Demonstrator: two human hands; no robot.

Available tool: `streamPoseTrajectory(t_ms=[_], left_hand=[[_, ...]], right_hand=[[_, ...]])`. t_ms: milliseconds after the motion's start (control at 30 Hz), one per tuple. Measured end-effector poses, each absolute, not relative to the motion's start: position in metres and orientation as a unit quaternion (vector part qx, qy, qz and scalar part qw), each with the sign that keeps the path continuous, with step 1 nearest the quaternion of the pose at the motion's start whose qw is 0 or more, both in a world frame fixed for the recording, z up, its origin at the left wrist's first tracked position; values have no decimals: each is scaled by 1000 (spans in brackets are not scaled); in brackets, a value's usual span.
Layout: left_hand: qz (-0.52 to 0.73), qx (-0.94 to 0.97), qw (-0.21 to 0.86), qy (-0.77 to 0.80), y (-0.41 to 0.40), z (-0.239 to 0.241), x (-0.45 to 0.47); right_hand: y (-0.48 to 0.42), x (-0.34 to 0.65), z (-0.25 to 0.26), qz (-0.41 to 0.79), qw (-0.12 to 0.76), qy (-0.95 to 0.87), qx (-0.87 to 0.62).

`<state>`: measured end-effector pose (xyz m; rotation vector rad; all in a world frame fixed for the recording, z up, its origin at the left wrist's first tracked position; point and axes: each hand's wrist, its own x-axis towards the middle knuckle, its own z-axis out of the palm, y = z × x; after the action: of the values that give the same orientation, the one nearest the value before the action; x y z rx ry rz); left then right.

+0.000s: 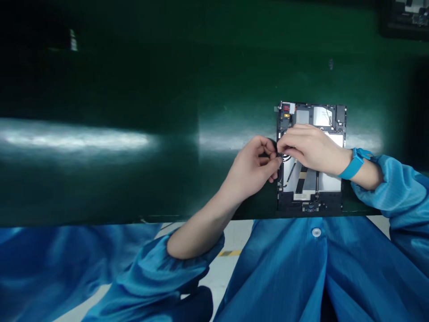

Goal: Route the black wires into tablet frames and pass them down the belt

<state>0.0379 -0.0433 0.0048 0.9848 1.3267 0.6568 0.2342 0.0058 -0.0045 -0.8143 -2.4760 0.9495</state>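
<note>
The person is leaning over a dark green tabletop [134,89], both forearms coming out of blue smock sleeves [395,183]. An opened tablet chassis [311,197] is lying flat near the front edge of the tabletop, its long axis running away from the person, the connector end nearest the body and the small red and yellow parts at the far left corner.

The right hand [311,150] is resting across the middle of the chassis, fingers curled and pinched together at its left edge; a blue wristband [355,163] is sitting on that wrist. The left hand [256,167] is lying just off the chassis on the bare tabletop, its thumb and fingertips closed narrowly and meeting the right hand's fingertips. Between the two pinches a small dark part [279,155] is being held, possibly a thin cable or a bit of tape; the view is too blurred to say which.

So the part is sitting at the left rim of the chassis, right where the two hands are touching. The right hand is reaching it from over the chassis, the left from outside, and neither is clearly nearer.

A dark tray [405,18] is showing in the far right corner.
</note>
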Motion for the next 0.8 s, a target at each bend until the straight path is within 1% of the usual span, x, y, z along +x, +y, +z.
streamPoseTrajectory(t_ms=[167, 267, 433, 633, 800], left_hand=[[251, 434, 632, 591, -35, 11, 41], [231, 460, 624, 588, -28, 12, 41], [212, 500, 601, 587, -16, 12, 39], [198, 516, 606, 572, -10, 13, 39], [186, 491, 624, 578, -7, 14, 42]], right_hand=[[9, 234, -6, 293, 216, -874, -322], [15, 232, -6, 283, 217, -869, -343], [23, 230, -8, 300, 217, -855, -363], [24, 229, -11, 317, 226, -846, -365], [24, 229, -11, 320, 221, -847, -364]])
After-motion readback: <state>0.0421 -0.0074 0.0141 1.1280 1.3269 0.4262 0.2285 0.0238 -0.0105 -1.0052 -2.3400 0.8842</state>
